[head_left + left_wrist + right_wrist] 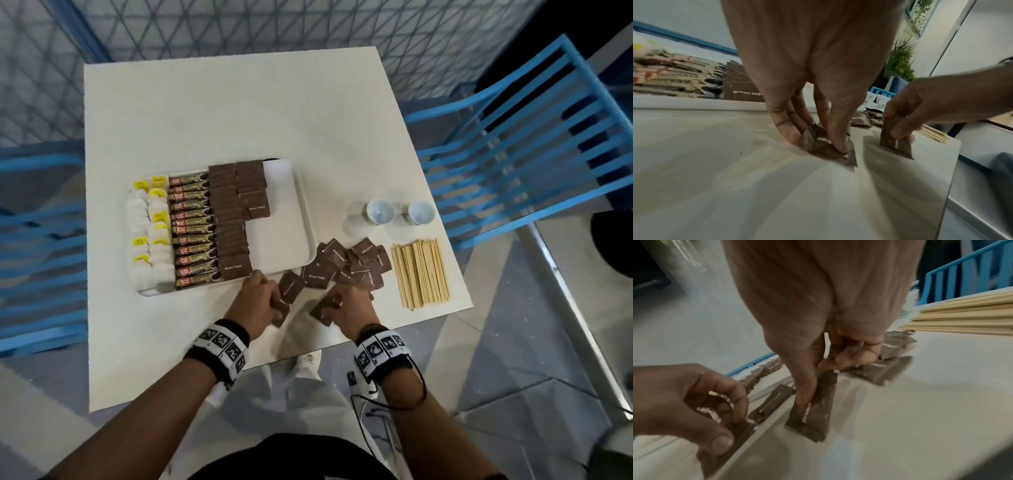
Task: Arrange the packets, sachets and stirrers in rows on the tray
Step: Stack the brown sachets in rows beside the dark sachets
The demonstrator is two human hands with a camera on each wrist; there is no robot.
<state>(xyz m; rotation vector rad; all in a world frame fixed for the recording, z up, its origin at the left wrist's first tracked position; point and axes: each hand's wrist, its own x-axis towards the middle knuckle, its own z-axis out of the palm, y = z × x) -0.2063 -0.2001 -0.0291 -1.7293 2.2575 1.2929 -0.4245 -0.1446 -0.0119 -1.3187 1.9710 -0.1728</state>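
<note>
The white tray (294,205) holds rows of tea bags (149,233), coffee sticks (195,233) and brown sugar packets (227,219); its right part is bare. Loose brown sugar packets (356,263) lie on the table to the tray's right, and wooden stirrers (421,270) lie further right. Below the tray's near edge, my left hand (270,301) pinches a small stack of brown packets (824,146) against the table. Close beside it, my right hand (337,303) pinches more brown packets (813,415), standing them on edge on the table. One packet (291,286) lies between the hands.
Two white cups (378,210) stand behind the stirrers at the table's right. The white table (239,113) ends close to the stirrers on the right. Blue slatted chairs (527,137) flank the table on both sides.
</note>
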